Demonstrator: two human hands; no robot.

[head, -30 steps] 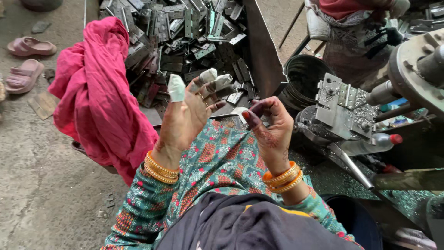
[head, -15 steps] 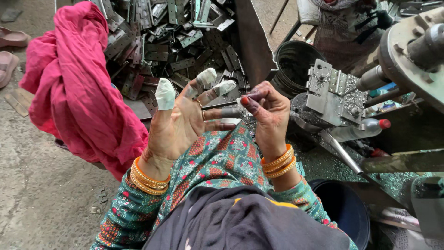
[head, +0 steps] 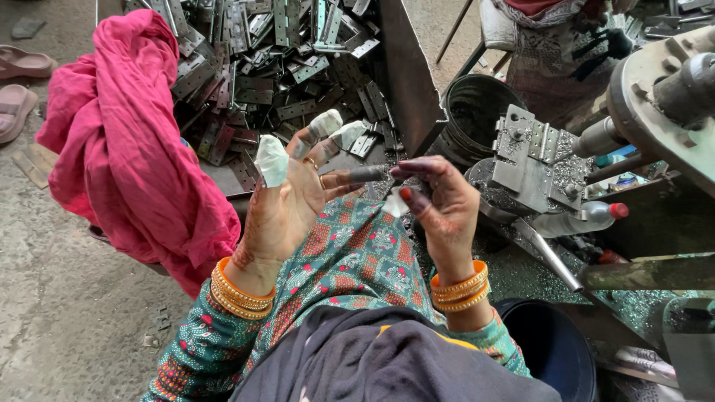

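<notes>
Since a moment ago the hands have drawn closer together, nearer the bin of metal hinges: left hand spread, three fingertips wrapped in white tape, its bare finger now met by the right hand, pinching a tape piece.

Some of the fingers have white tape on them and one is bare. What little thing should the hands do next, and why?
Probably the right hand should press its small white tape piece onto the left hand's bare, dark little finger. The thumb and two other fingertips already wear white wraps, and the right hand's fingers pinch that bare fingertip with the tape just below it.
</notes>
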